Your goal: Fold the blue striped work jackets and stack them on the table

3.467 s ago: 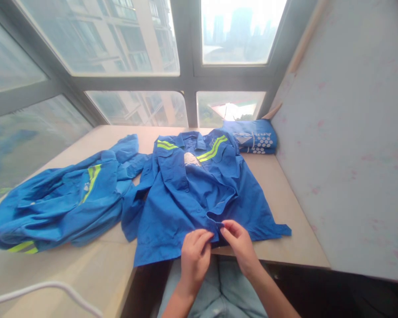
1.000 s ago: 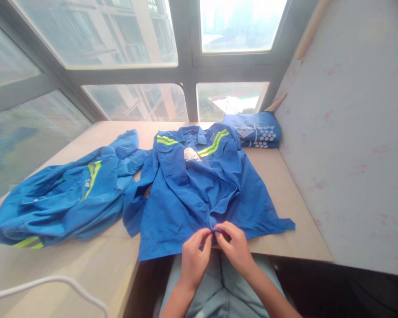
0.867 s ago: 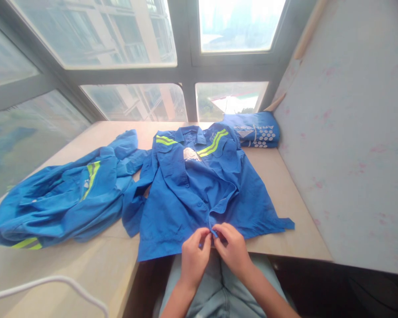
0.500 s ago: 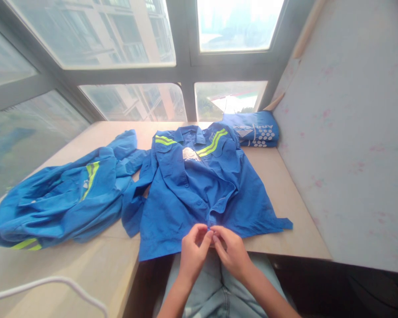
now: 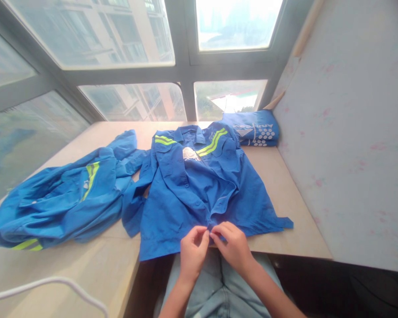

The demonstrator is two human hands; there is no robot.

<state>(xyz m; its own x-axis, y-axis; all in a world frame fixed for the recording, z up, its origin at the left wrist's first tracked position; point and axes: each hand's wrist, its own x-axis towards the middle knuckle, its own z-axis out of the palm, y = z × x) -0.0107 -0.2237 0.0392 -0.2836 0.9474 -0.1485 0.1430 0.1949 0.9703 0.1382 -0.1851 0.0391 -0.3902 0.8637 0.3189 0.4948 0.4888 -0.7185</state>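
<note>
A blue work jacket (image 5: 172,194) with yellow-green reflective stripes lies spread on the table, collar towards the window. Its front is joined at the bottom hem and gapes above, where a few buttons show along one edge. At that hem my left hand (image 5: 193,251) pinches the cloth between thumb and forefinger. Right beside it, my right hand (image 5: 232,245) pinches the jacket's other front edge, fingertips almost touching those of the left. Whatever small part sits between the fingertips is hidden.
A second blue jacket (image 5: 69,194) lies crumpled on the left. Behind the spread jacket, a folded blue bundle with white print (image 5: 257,128) rests by the window. A white cable (image 5: 53,281) crosses the lower left. A patterned wall (image 5: 351,141) borders the table's right side.
My right hand's fingers have shifted slightly up and curled more at the hem. My left hand has barely moved; the jackets lie as before.
</note>
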